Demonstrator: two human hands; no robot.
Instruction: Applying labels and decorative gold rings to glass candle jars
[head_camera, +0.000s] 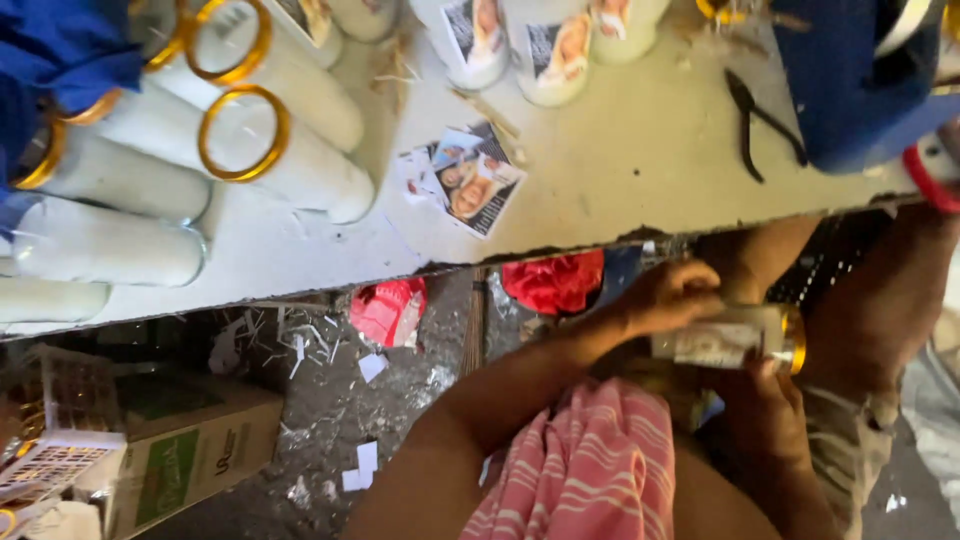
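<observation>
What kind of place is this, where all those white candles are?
Probably a small candle workshop. White glass candles with gold rims lie in rows on a worn table, loose picture labels and pliers sit beside them, and both hands hold one candle.

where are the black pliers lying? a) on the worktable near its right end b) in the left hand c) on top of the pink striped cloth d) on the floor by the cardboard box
a: the black pliers lie on the pale worktable near its right end, next to a blue object, while both hands are below the table edge on a glass candle jar.
</observation>
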